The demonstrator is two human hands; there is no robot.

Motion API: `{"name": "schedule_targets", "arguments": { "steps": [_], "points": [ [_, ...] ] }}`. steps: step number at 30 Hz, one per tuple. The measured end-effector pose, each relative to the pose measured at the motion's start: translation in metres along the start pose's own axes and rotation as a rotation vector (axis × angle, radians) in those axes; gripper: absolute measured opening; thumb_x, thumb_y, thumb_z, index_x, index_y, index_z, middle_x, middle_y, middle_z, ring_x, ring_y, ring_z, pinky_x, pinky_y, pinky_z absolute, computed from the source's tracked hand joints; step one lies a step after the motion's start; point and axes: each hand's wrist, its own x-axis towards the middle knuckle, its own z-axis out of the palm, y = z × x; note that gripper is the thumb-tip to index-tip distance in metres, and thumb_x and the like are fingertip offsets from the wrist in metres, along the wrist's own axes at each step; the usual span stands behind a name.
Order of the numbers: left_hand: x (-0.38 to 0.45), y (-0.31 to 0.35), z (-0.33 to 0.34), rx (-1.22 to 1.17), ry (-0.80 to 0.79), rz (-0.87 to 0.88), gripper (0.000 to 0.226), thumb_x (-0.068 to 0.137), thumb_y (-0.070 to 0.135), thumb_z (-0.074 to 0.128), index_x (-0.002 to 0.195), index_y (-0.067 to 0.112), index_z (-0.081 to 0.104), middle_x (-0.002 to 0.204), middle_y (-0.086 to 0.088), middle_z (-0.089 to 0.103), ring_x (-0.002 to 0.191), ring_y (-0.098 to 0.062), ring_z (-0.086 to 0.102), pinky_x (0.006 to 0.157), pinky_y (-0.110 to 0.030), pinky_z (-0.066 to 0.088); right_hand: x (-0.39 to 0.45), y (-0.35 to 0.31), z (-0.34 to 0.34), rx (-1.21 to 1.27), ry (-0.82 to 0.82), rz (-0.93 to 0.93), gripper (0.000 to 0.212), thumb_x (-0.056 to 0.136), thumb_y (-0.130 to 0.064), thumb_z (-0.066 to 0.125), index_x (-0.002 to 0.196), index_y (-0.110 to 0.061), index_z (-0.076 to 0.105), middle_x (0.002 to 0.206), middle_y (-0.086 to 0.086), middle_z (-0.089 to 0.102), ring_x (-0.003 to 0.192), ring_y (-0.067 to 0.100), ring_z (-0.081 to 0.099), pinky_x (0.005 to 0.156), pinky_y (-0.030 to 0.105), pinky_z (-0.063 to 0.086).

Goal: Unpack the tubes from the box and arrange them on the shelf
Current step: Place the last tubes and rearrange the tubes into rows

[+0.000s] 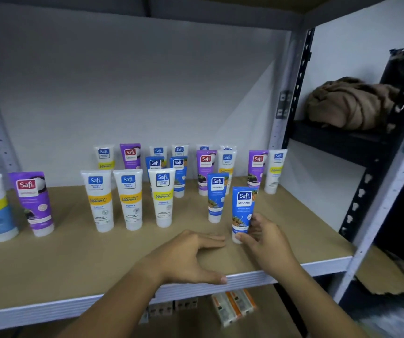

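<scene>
A blue Safi Naturals tube [243, 211] stands cap-down at the front right of the shelf board [74, 259]. My right hand [264, 237] holds its lower part, thumb on the white cap and fingers round the back. My left hand [188, 257] rests flat on the board just left of that tube, fingers straight, thumb along the front edge. Several more tubes stand upright in rows behind: white Vitamin C ones [128, 198], purple ones [31, 201] and another blue one [216, 196]. The box is out of view.
A metal upright [284, 93] bounds the shelf on the right. Beyond it a black rack holds a brown bundle of cloth [349, 103]. Small orange-and-white cartons [235, 306] lie on the level below. Torn cardboard [386, 279] lies low at the right.
</scene>
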Motion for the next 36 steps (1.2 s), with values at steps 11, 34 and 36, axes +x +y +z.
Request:
{"name": "schedule_targets", "arguments": {
  "steps": [11, 34, 36],
  "points": [
    [0.021, -0.007, -0.001, 0.048, -0.099, 0.088, 0.096, 0.069, 0.067, 0.074, 0.151, 0.037, 0.034, 0.156, 0.025, 0.029, 0.139, 0.019, 0.02, 0.12, -0.02, 0.02, 0.044, 0.023, -0.001, -0.073, 0.011, -0.037, 0.038, 0.083, -0.011, 0.074, 0.117, -0.019, 0.06, 0.1, -0.007, 0.072, 0.089, 0.003, 0.067, 0.086, 0.026, 0.055],
    [0.023, -0.01, 0.004, 0.008, -0.099, 0.074, 0.093, 0.07, 0.06, 0.076, 0.151, 0.038, 0.034, 0.156, 0.027, 0.027, 0.14, 0.02, 0.015, 0.122, -0.024, 0.018, 0.065, 0.032, 0.02, -0.082, 0.075, -0.075, 0.042, 0.082, -0.009, 0.073, 0.122, -0.016, 0.061, 0.102, -0.003, 0.074, 0.093, 0.008, 0.069, 0.089, 0.034, 0.056],
    [0.023, -0.009, 0.004, 0.012, -0.099, 0.072, 0.093, 0.07, 0.06, 0.076, 0.151, 0.038, 0.034, 0.156, 0.028, 0.027, 0.14, 0.02, 0.015, 0.122, -0.023, 0.018, 0.064, 0.032, 0.021, -0.084, 0.081, -0.075, 0.041, 0.083, -0.009, 0.072, 0.122, -0.016, 0.061, 0.101, -0.003, 0.074, 0.093, 0.008, 0.069, 0.089, 0.035, 0.056]
  ]
}}
